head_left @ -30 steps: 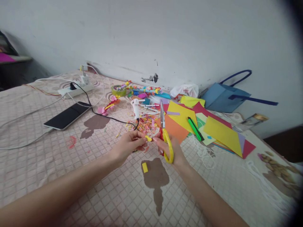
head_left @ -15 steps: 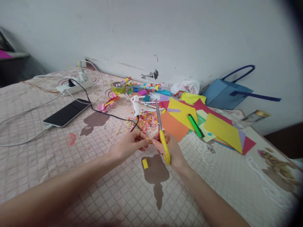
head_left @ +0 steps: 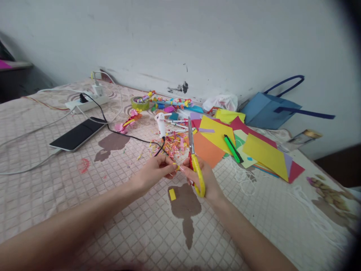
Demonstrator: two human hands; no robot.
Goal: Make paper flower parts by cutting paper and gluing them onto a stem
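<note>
1 yellow scrap (head_left: 176, 166) sat pinched in the left hand (head_left: 155, 171); just beside, the right hand (head_left: 209, 180) gripped yellow-handled scissors (head_left: 200, 178).

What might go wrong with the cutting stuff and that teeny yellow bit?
The scissors are in the right grip close to the left grip, so a careless swing could nick a finger.

The small yellow piece is pinched by the left fingertips; if it slips, it might get lost among the colourful scraps just beyond.

The black cord runs near those scraps, so catching it might tug the glue gun.
</note>
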